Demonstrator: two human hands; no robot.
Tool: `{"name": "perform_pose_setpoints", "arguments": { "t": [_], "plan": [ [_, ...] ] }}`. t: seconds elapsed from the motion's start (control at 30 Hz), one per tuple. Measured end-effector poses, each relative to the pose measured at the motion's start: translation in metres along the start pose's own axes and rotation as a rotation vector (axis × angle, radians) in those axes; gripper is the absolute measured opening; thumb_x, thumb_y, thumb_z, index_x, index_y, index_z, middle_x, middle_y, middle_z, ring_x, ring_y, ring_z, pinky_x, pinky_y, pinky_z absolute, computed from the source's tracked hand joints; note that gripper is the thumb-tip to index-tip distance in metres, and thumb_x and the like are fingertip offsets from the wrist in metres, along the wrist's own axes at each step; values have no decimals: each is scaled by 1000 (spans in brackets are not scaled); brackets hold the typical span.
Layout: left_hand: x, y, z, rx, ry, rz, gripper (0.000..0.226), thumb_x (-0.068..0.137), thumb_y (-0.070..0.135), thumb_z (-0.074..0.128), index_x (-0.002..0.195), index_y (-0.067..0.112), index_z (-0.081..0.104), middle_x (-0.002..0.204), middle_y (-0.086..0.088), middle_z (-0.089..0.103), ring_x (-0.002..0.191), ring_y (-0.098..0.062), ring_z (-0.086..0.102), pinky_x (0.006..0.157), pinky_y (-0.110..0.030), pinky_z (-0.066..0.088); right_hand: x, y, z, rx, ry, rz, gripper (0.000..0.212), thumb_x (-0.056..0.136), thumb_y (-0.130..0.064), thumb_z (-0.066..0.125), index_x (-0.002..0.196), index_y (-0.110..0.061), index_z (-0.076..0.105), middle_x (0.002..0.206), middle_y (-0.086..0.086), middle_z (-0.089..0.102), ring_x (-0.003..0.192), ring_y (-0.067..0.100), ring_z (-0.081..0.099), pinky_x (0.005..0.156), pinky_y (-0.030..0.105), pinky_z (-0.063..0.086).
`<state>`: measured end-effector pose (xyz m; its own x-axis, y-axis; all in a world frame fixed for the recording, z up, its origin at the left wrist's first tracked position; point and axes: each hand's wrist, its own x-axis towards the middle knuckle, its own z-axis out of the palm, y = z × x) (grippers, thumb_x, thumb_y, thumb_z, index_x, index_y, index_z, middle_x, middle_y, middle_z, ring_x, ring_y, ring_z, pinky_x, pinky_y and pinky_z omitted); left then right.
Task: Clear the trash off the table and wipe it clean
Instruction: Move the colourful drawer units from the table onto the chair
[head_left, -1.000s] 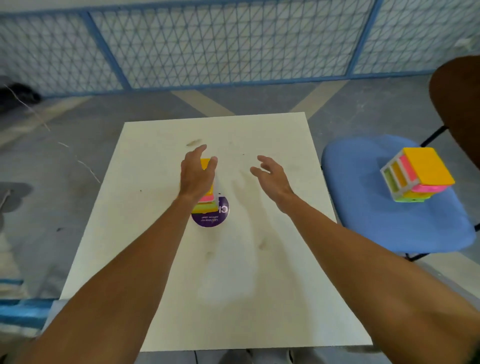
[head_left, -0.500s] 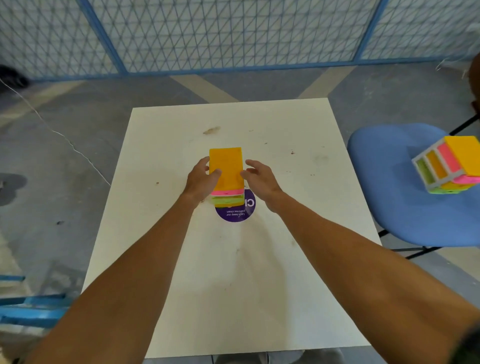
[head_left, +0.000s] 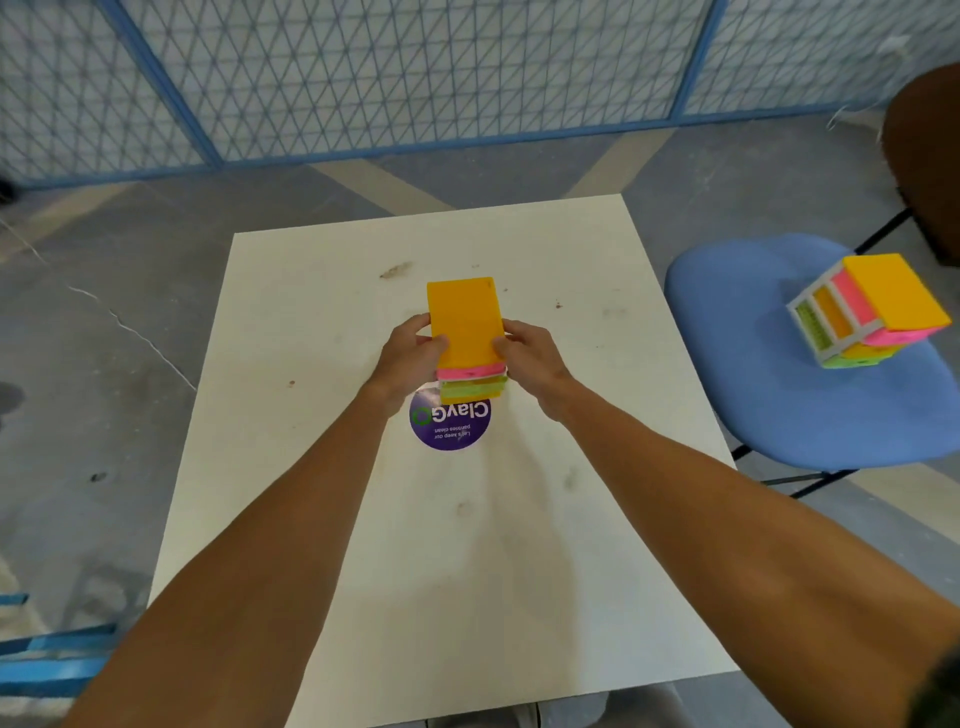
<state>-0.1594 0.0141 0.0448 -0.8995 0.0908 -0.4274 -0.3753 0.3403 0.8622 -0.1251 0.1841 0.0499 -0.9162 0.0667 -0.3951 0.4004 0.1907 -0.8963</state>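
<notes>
Both left hand (head_left: 410, 356), right hand (head_left: 532, 356) fingers (head_left: 415, 323) clasp coloured stack (head_left: 464, 322)

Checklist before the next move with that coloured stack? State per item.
1. Grip of left hand on coloured stack: ok, fingers curled round its side.
2. Grip of right hand on the opposite side: ok.
3. Stack clear of the table: cannot tell.
4. Free seat space on blue chair beside second stack: ok.
5. Table wiped: not ok, brown smear and specks remain.
</notes>
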Motion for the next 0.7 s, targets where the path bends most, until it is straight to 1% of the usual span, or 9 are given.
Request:
{"name": "perform_pose_setpoints", "arguments": {
  "t": [0.1, 0.2, 0.33, 0.4, 0.43, 0.5, 0.57, 0.7],
  "plan": [
    [2, 20, 26, -1, -29, 27, 42, 99, 24, 53, 140, 25, 48, 126, -7, 63, 109, -28, 65, 93, -48, 56, -8, -4, -32, 4, 52, -37, 38, 100, -17, 41, 133, -19, 58, 126, 4, 63, 112, 25, 60, 98, 47, 52],
    [1, 43, 65, 4, -71, 64, 41, 100, 23, 52, 141, 25, 47, 129, -6, 61, 111, -27, 63, 93, -45, 56, -19, -3, -77, 11, 89, -66, 35, 102, -18, 39, 132, -19, 58, 126, 3, 62, 113, 24, 59, 99, 43, 51],
    [1, 74, 130, 22, -134, 98, 40, 101, 26, 51, 141, 27, 46, 132, -4, 59, 115, -26, 61, 95, -46, 55, -32, 6, -145, 40, 148, -83, 35, 104, -19, 38, 133, -22, 57, 124, 1, 62, 112, 21, 59, 96, 39, 51],
    [3, 87, 164, 30, -146, 104, 40, 101, 27, 51, 141, 27, 46, 134, -4, 58, 116, -26, 60, 95, -47, 54, -36, 11, -178, 32, 199, -75, 34, 105, -18, 38, 134, -20, 56, 120, -1, 61, 109, 18, 58, 93, 35, 50],
    [4, 93, 181, 36, -153, 106, 40, 101, 27, 51, 141, 27, 46, 135, -4, 57, 116, -27, 60, 95, -46, 55, -37, 14, -193, 25, 227, -76, 34, 105, -17, 38, 133, -18, 56, 119, 0, 60, 108, 19, 58, 92, 36, 50],
    [4, 105, 217, 25, -163, 117, 38, 101, 26, 50, 139, 26, 47, 134, -5, 58, 116, -27, 60, 94, -45, 55, -35, 22, -226, 12, 275, -90, 32, 103, -13, 39, 128, -14, 61, 118, 6, 63, 110, 25, 60, 96, 43, 52],
    [7, 114, 250, 19, -168, 124, 38, 101, 27, 50, 139, 26, 47, 135, -5, 57, 117, -27, 60, 94, -45, 55, -33, 31, -256, 19, 314, -93, 30, 101, -10, 41, 120, -14, 65, 118, 12, 65, 110, 30, 62, 97, 49, 51],
    [17, 125, 309, 55, -166, 141, 37, 101, 31, 49, 137, 27, 47, 136, -3, 56, 117, -26, 58, 97, -49, 53, -32, 49, -312, 15, 346, -82, 33, 102, -13, 41, 128, -18, 62, 117, 4, 65, 110, 25, 61, 95, 42, 52]
  ]
}}
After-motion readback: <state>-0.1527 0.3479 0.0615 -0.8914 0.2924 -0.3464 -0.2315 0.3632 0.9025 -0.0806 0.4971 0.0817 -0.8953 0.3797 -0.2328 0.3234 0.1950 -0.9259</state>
